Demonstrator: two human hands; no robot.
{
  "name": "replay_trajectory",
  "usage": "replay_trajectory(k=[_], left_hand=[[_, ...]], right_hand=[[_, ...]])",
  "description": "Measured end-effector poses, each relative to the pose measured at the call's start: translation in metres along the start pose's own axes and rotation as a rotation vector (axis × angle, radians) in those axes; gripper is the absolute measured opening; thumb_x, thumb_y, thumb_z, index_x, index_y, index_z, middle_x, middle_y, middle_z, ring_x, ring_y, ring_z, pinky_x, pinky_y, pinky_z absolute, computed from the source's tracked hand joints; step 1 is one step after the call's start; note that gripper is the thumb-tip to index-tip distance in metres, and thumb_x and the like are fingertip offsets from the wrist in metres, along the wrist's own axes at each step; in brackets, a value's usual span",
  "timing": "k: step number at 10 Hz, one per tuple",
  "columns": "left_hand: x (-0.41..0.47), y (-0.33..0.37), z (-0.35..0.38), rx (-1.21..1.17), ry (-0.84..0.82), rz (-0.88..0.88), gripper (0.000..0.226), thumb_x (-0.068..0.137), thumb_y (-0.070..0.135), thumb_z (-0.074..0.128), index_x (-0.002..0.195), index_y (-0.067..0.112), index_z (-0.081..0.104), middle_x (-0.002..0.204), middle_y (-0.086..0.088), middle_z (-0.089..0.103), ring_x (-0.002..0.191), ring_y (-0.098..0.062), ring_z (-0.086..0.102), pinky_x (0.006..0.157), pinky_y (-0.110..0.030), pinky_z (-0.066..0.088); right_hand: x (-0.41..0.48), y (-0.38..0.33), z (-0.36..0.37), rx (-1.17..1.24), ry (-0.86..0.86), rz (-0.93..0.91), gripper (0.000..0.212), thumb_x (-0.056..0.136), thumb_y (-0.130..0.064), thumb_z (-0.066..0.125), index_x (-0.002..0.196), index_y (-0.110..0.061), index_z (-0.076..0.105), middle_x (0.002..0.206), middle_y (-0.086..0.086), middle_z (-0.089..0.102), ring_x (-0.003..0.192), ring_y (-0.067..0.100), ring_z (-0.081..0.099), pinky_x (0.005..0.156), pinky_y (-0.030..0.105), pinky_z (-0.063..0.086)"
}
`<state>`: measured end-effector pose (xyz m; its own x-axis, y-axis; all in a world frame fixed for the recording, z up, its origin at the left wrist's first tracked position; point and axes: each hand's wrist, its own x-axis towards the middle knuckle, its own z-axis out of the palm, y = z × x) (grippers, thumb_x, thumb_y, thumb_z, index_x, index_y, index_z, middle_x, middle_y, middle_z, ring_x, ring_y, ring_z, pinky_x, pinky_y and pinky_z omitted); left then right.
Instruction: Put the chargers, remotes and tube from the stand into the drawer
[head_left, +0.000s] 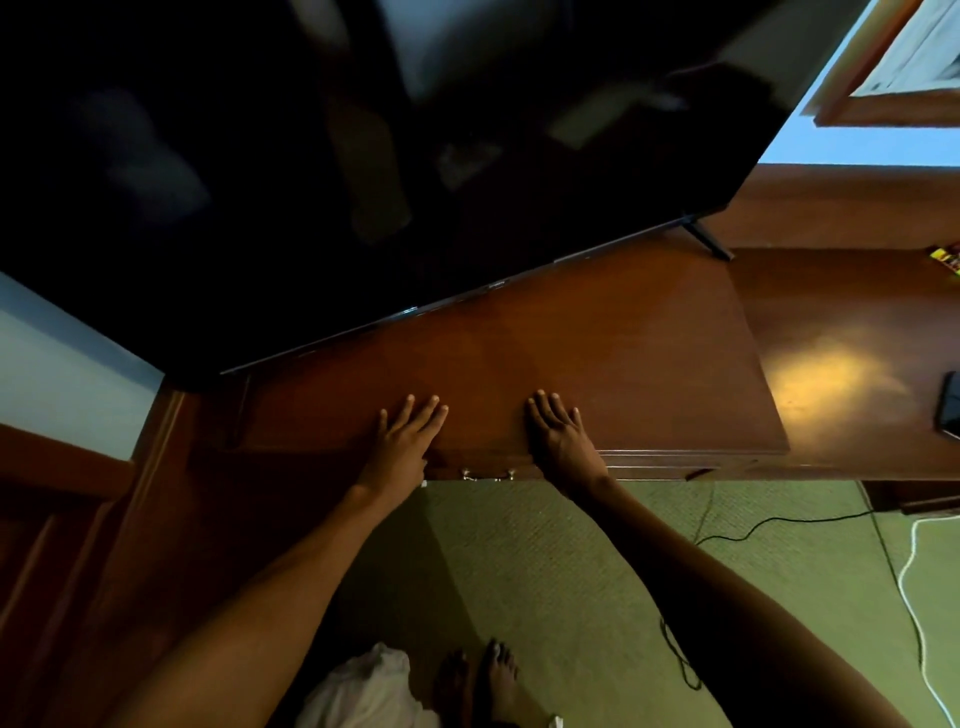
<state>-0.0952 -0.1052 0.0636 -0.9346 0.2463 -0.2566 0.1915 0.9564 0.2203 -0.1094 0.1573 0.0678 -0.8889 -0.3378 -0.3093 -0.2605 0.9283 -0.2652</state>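
The drawer (488, 470) sits closed, or all but closed, under the front edge of the wooden stand (597, 364); only its top lip and a pair of small metal handles (488, 474) show from above. No chargers, remotes or tube lie on the part of the stand top in front of the person, which is bare polished wood. A dark flat object (948, 408) rests at the far right edge of the neighbouring surface (too cropped to say whether it is a remote or a phone), and a small colourful item (948, 260) lies further back on the right.

The left hand (402, 441) and right hand (561, 441) lie palm down on the stand's front edge, fingers spread and flat, holding nothing, one either side of the handles. The television (363, 156) stands well behind them.

By my reading the putting-away is done or nearly so, and the step in hand is the closing of the drawer or a rest afterwards. If the dark object on the right belongs to the task, the next move calls for reaching right, lifting it, and pulling the drawer open by its handles first
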Motion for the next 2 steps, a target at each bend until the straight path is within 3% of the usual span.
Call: replay_trajectory(k=[1,2], left_hand=[[-0.006,0.012,-0.027,-0.364,-0.060,-0.074,0.068,0.088,0.012,0.064,0.146,0.030,0.034,0.159,0.005,0.023,0.147,-0.024,0.020,0.116,-0.046,0.026],[-0.047,0.022,-0.046,-0.599,-0.047,-0.127,0.048,0.091,0.023,0.061,0.136,0.033,0.047,0.136,0.005,0.054,0.117,-0.009,0.054,0.075,-0.016,0.050]], right_hand=[[-0.010,-0.008,-0.023,0.180,-0.054,0.010,0.080,0.085,-0.023,0.069,0.151,-0.010,0.026,0.162,0.014,0.018,0.149,0.032,0.021,0.118,0.049,0.029],[-0.055,-0.017,-0.019,0.430,0.004,0.046,0.054,0.087,-0.028,0.068,0.137,-0.017,0.050,0.136,0.008,0.058,0.121,0.024,0.059,0.098,0.037,0.052]])
